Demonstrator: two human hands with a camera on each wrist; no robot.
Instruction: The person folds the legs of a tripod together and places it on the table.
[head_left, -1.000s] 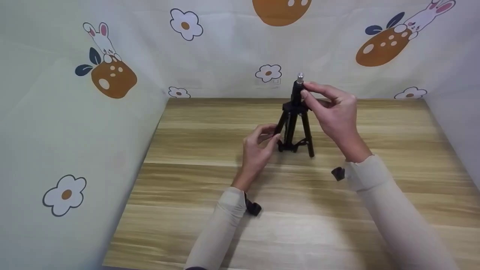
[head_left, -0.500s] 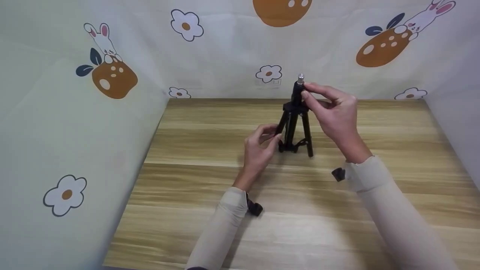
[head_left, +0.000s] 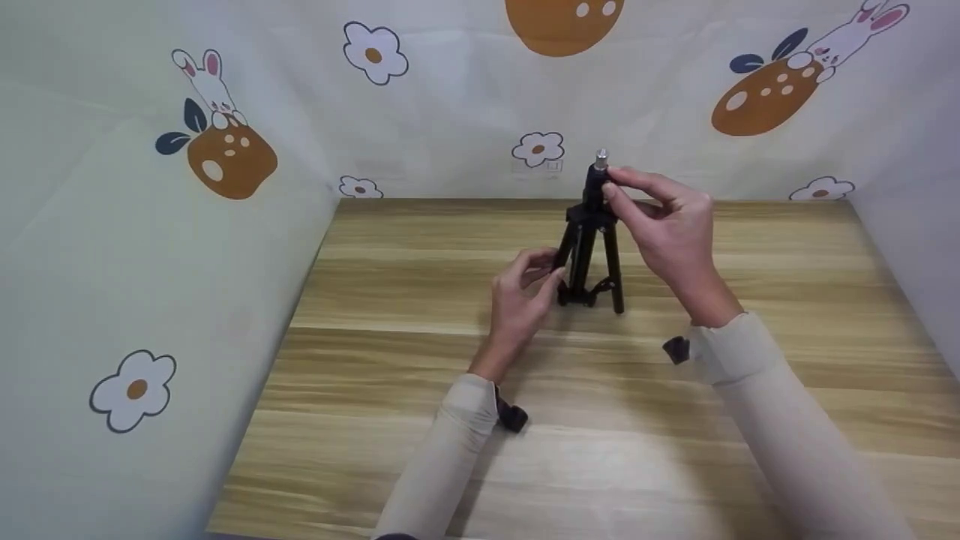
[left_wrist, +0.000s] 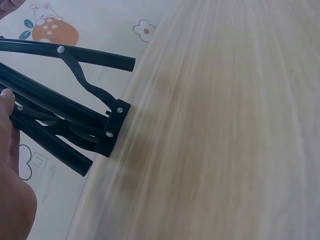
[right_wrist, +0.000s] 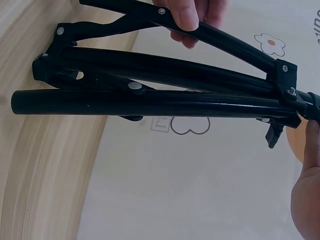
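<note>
A small black tripod (head_left: 581, 259) with a silver screw stud (head_left: 601, 159) on top stands upright toward the back of the table, its legs partly spread. My left hand (head_left: 521, 296) pinches the tripod's left leg between thumb and fingers, around mid-height. Up at the center column, just under the stud, the thumb and fingertips of my right hand (head_left: 671, 229) hold the tripod. Riveted braces (left_wrist: 87, 82) join the legs to a lower collar (left_wrist: 116, 130) in the left wrist view. The right wrist view shows a small lever (right_wrist: 274, 134) below the upper collar (right_wrist: 286, 82).
The tripod stands on a wood-grain tabletop (head_left: 420, 360). Pale cloth walls (head_left: 450, 97) printed with rabbits, oranges and flowers rise behind it and at both sides. Dark wrist-worn pieces (head_left: 514, 418) hang at both cuffs.
My left hand has shifted slightly right with the left leg, and the right leg's foot has drawn slightly inward. My right hand keeps its hold at the top.
</note>
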